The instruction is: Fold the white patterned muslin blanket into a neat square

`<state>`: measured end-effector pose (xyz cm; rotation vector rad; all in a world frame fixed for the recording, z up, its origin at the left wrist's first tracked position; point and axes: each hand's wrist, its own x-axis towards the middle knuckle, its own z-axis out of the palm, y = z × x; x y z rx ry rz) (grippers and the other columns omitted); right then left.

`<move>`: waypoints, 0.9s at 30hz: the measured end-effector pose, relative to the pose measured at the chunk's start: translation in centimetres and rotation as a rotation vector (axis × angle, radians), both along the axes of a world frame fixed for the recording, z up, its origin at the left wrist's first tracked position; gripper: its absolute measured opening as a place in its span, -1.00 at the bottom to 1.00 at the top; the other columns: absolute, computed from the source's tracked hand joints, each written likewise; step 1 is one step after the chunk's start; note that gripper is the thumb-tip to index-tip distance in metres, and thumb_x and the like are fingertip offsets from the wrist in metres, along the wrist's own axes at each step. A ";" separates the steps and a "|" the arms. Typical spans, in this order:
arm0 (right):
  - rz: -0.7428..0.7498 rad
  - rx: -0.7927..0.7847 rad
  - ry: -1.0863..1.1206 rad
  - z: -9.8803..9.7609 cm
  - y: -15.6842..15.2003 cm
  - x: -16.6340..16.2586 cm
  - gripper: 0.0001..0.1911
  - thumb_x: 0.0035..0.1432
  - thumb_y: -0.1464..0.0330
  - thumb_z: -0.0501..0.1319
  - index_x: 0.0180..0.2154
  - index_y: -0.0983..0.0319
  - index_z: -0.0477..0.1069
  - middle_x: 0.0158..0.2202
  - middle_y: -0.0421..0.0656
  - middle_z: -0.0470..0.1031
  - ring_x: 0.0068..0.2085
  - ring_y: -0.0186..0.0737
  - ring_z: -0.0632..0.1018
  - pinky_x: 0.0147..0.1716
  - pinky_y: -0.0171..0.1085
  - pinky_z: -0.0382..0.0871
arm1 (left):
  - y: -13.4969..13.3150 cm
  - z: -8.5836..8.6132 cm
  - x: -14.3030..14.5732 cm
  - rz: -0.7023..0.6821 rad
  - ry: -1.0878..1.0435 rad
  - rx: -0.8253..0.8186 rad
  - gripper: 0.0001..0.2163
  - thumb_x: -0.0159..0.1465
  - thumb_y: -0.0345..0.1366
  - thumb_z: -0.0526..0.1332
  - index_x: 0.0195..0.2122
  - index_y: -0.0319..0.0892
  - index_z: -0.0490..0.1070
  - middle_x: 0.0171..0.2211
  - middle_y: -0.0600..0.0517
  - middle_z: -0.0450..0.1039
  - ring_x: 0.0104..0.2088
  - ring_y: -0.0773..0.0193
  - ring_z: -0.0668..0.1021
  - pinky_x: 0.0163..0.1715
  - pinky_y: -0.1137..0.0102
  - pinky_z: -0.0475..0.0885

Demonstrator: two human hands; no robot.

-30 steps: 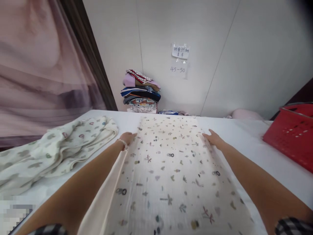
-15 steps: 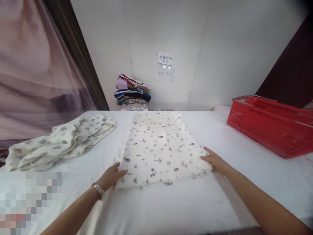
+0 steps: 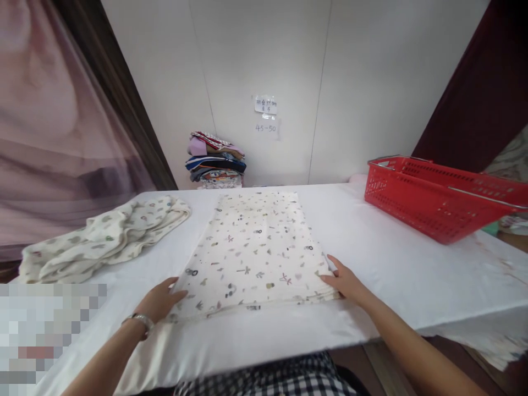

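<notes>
A cream cloth with small printed motifs (image 3: 253, 247) lies folded in a long rectangle on the white table (image 3: 371, 231). My left hand (image 3: 159, 300) rests at its near left corner, fingers stretched towards the cloth edge; a watch sits on that wrist. My right hand (image 3: 344, 281) lies at the near right corner, fingers flat and touching the edge. Neither hand grips anything.
A crumpled patterned cloth (image 3: 103, 236) lies at the left of the table. A red plastic basket (image 3: 437, 195) stands at the right. A stack of folded clothes (image 3: 214, 159) sits by the back wall under a paper note (image 3: 265, 105). A curtain (image 3: 53, 137) hangs at left.
Both hands slid back along the cloth's side edges from its far end to its near corners. The view pulled back and the cloth now lies flat on the table.
</notes>
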<state>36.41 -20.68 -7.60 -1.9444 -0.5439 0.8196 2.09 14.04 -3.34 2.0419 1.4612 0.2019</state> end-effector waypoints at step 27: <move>-0.073 0.590 0.078 -0.9 3.7 0.7 -0.38 -0.12 0.23 0.28 0.02 0.21 0.25 -0.29 -0.14 0.50 -0.37 -0.26 0.49 -0.37 -0.27 0.35 | -19.1 -3.6 29.1 -0.359 -0.402 -0.667 -0.72 0.20 -0.05 0.08 -0.42 -0.19 0.24 -0.69 0.15 0.25 -0.70 0.35 0.41 -0.69 0.48 0.29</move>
